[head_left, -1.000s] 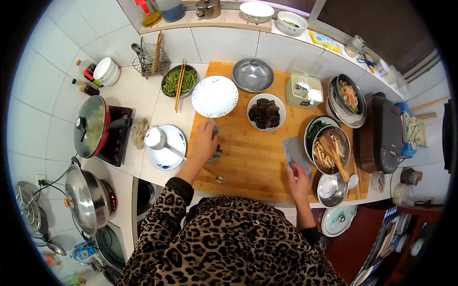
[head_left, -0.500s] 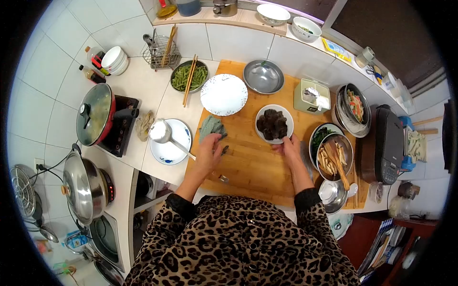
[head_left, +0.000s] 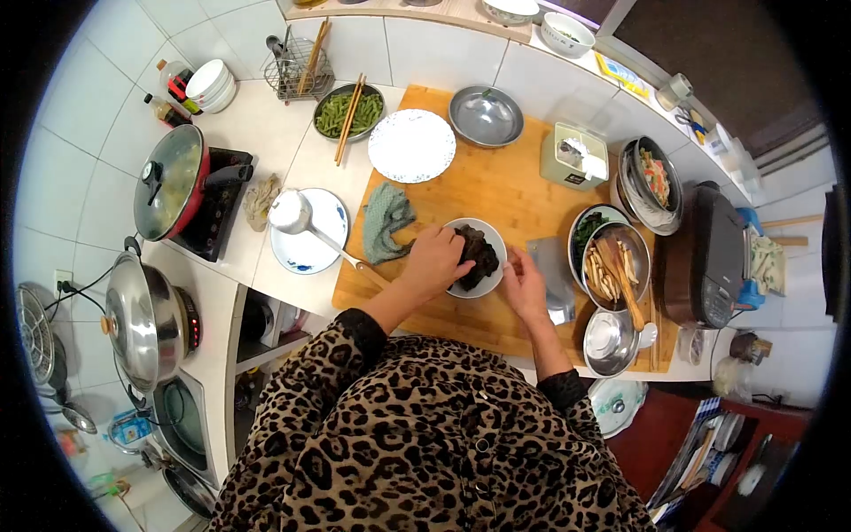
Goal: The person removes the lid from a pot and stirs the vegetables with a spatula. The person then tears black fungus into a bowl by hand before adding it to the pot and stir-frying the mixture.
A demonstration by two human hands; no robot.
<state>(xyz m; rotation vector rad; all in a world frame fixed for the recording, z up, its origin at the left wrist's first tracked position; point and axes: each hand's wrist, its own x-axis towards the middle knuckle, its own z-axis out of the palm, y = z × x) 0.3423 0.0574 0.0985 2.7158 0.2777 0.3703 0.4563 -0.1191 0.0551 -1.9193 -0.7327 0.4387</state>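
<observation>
A white bowl (head_left: pixel 495 230) of dark wood ear mushrooms (head_left: pixel 479 259) sits on the wooden cutting board (head_left: pixel 523 204), close to my body. My left hand (head_left: pixel 434 263) reaches over the bowl's left side, its fingers and thumb closed around mushroom pieces at the edge of the heap. On the opposite side, my right hand (head_left: pixel 525 285) grips the bowl's right rim with thumb and fingers. A cleaver (head_left: pixel 551 270) lies flat just right of that hand. Left of the bowl is a crumpled green cloth (head_left: pixel 385 222).
A ladle (head_left: pixel 292 213) rests across a plate (head_left: pixel 310 244) on the left. Behind are a white plate (head_left: pixel 412 146), a metal bowl (head_left: pixel 486 115) and green beans (head_left: pixel 341 113). Sliced food (head_left: pixel 612 266) and a rice cooker (head_left: pixel 705 257) stand right; lidded pans (head_left: pixel 168 182) stand left.
The bowl of mushrooms has moved left and nearer to me, with my right hand at its rim. My left hand has gone from the board beside the cloth to the mushrooms. More of the cleaver shows.
</observation>
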